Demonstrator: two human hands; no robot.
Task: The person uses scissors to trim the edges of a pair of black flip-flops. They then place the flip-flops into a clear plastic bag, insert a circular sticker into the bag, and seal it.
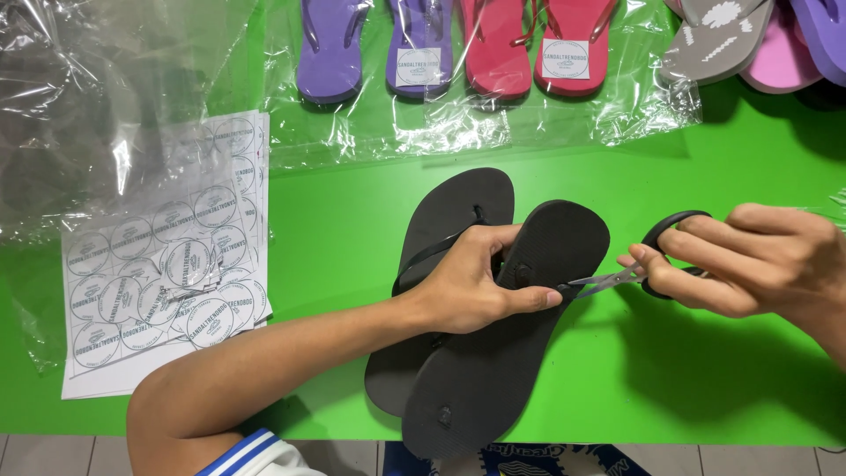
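A green table [352, 211] is filling most of the view, with sheets of clear plastic wrap [106, 115] lying across its far left and far edge. On that plastic, a pair of purple flip-flops [330, 53], a pair of red flip-flops [498, 53] and, at the far right corner, grey, pink and purple ones [718, 40] are lying side by side.

Near the middle, a pair of black flip-flops [493, 370] is resting on the table, one sandal overlapping the other, the upper one turned sole up. The left hand [471, 282] is closing around the upper sandal at its toe end, fingers curled over the edge and thumb stretching along the sole toward the right.

At the left, white sheets of round stickers [163, 273] are lying partly stacked, some under the plastic.

The right hand [758, 260] is gripping black-handled scissors [634, 269], fingers through the loops; the steel blades are pointing left, tips touching the black sole just beside the left thumb. Whether the blades are parted I cannot tell.
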